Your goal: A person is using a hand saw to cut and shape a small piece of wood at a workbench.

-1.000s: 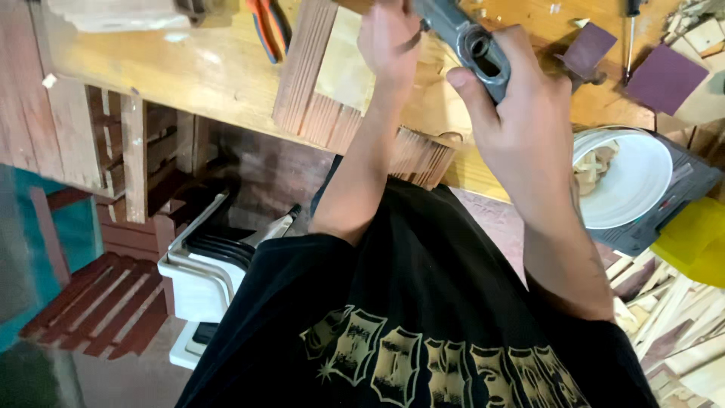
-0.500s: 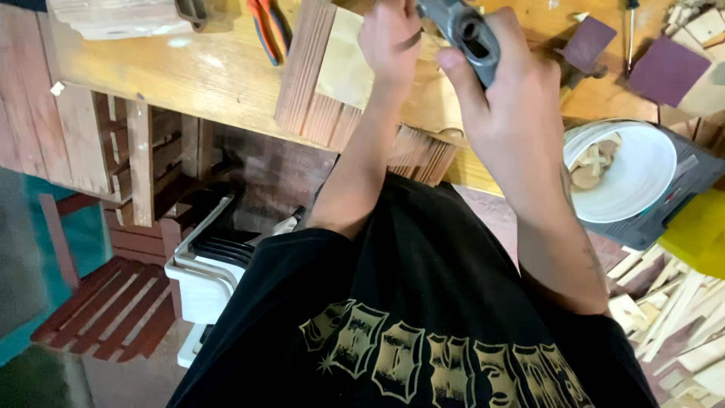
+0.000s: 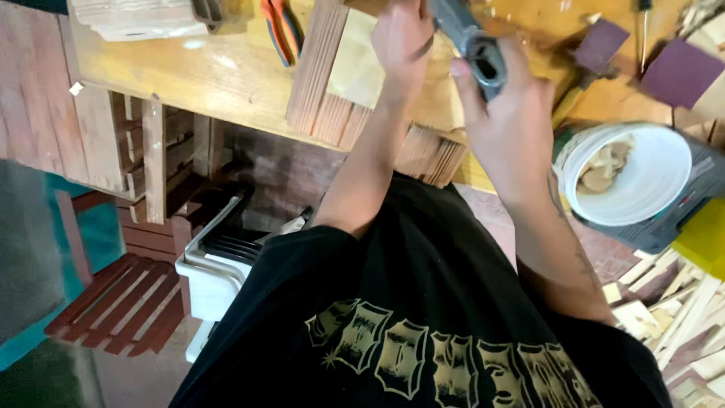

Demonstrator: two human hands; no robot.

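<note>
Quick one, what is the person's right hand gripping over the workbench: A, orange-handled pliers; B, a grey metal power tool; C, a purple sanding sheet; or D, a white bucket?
B: the right hand is wrapped around a grey metal power tool, while the white bucket, the purple sanding sheet and the orange-handled pliers all lie apart from it, untouched.

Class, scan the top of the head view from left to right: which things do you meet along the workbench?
Pale stack of boards → orange-handled pliers → left hand → grey tool in right hand → purple sandpaper square → larger purple sheet.
</note>
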